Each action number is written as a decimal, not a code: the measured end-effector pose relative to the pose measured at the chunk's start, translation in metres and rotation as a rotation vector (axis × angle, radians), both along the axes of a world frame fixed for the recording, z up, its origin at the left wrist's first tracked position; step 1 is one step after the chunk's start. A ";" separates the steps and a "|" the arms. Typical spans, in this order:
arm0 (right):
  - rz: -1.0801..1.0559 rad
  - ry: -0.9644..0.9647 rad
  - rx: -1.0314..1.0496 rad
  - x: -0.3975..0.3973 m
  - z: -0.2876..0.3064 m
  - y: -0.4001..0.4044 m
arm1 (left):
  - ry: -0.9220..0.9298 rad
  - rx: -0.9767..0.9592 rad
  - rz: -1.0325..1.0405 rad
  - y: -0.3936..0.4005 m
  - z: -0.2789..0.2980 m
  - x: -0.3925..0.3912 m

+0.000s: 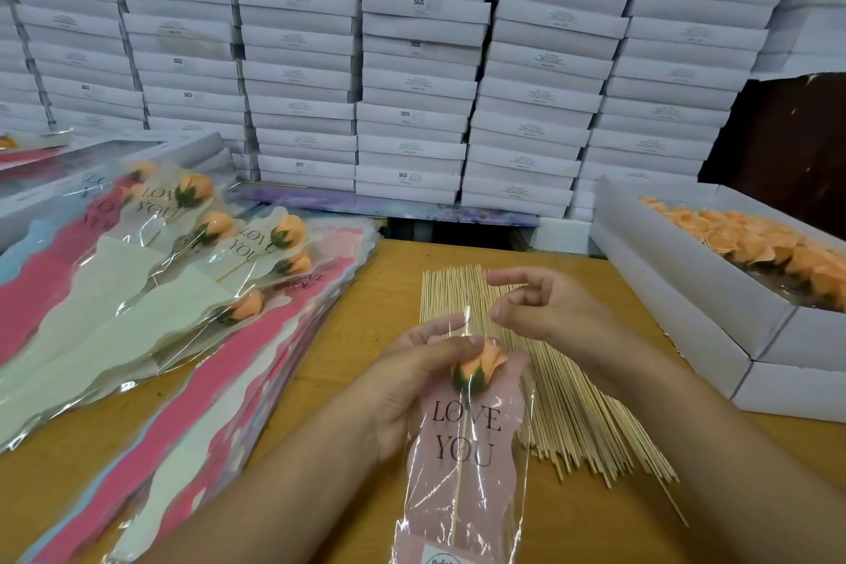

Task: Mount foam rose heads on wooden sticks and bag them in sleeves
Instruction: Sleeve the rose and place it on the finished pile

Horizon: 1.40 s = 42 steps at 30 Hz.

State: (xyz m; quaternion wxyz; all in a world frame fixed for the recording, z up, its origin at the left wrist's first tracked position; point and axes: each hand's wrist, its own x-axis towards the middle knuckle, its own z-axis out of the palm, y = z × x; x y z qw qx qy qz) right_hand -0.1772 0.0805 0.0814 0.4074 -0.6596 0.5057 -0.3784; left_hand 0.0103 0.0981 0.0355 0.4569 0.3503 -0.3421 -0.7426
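Low in the middle of the frame, a peach foam rose head on a thin wooden stick is held inside a clear plastic sleeve with a pink "LOVE YOU" panel, the grip of the left hand being curled round the sleeve at the bloom. Just above it, the right hand is seen loosely open over a spread bundle of wooden sticks on the wooden surface. Bagged roses are piled at left; a white box of peach rose heads lies at right.
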 end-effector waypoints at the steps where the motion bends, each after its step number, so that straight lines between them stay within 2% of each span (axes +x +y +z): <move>1: -0.015 0.000 0.003 -0.001 0.000 -0.001 | 0.010 0.000 0.008 -0.001 0.000 0.001; 6: 0.008 -0.011 0.101 -0.002 0.000 0.002 | -0.010 -0.023 0.008 -0.003 -0.001 0.002; 18: -0.029 -0.220 0.383 0.014 -0.014 0.017 | -0.010 0.052 0.075 -0.005 0.001 0.004; 23: 0.058 -0.300 0.495 0.022 -0.023 0.030 | -0.055 -0.002 0.104 -0.008 0.001 0.004; 28: 0.139 -0.351 0.561 0.030 -0.034 0.038 | -0.010 0.041 0.088 -0.007 0.002 0.005; 35: 0.048 -0.444 0.488 0.027 -0.038 0.032 | -0.013 -0.015 0.050 -0.001 0.008 0.004; 38: -0.057 -0.485 0.400 0.016 -0.032 0.023 | -0.044 -0.007 -0.049 0.002 0.008 0.003; 42: -0.257 -0.537 0.265 -0.002 -0.030 0.007 | -0.198 0.011 -0.240 0.007 0.003 0.002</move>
